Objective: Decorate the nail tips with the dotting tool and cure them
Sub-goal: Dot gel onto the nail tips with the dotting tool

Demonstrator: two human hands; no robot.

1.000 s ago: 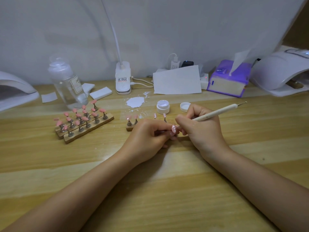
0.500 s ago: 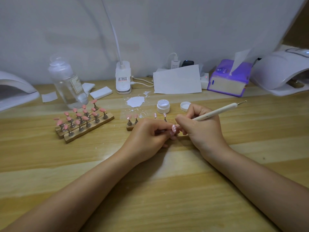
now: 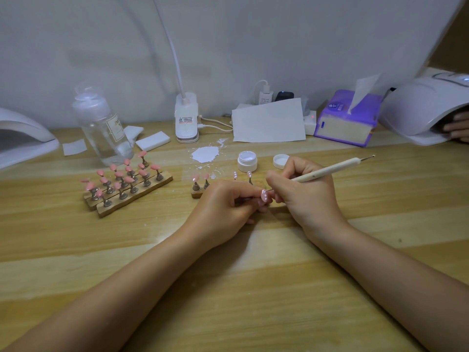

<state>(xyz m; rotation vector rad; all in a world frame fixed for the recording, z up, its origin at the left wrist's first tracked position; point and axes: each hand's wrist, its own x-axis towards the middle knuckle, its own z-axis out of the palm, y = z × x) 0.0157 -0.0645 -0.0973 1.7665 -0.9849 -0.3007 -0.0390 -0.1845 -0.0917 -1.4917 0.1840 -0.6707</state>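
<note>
A wooden table [image 3: 330, 288] carries everything. At its far right edge sits a white curing lamp [image 3: 418, 110], with another person's fingertips [image 3: 456, 127] showing inside its opening; part of a second lamp [image 3: 22, 138] sits at the far left. Beside the right lamp stands a purple tissue box [image 3: 347, 120], then a sheet of white paper [image 3: 269, 121], a clip-on lamp base [image 3: 186, 120] and a clear bottle [image 3: 101, 125]. Left of centre, wooden holder strips [image 3: 132, 193] carry rows of plain pink nail tips on pegs. The left hand [image 3: 223, 209] has its fingers curled round a small peg, holding one pink nail tip [image 3: 264, 197] that bears white dots, just above the table at centre. The right hand [image 3: 304, 196] pinches a white dotting tool [image 3: 327, 170] like a pen, its lower end right at that tip. Behind the hands stand an open white gel jar [image 3: 247, 162], its lid [image 3: 280, 161] beside it, and a short holder [image 3: 196, 190] with more tips, two of them dotted.
</note>
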